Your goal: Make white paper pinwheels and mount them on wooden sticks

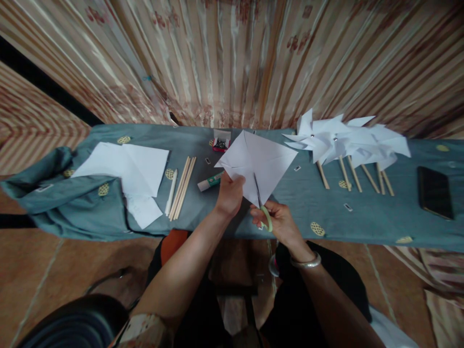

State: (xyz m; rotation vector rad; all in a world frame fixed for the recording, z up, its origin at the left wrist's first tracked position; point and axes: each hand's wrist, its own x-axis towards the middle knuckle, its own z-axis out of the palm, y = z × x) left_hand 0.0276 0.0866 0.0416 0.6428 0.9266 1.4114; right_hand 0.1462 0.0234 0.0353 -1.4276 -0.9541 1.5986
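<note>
My left hand (231,194) pinches the left edge of a white paper square (268,152), which is turned cornerwise and has creases and cut slits. In my right hand (277,220) is a pair of scissors (267,218) with pale green handles. Their blades reach over the paper's lower corner, pointing toward its middle. Right behind my left hand lies a glue stick (210,182) with a green label. A small red box (221,141) of dark pins or tacks sits beyond it, close to the paper's left corner.
Several paper pinwheels (335,137) on wooden sticks lie at the right, with a black phone (435,192) beyond them. Left of my hands are wooden sticks (183,188), a white pen (171,192) and white paper sheets (145,166). A green cloth (311,208) covers the narrow table.
</note>
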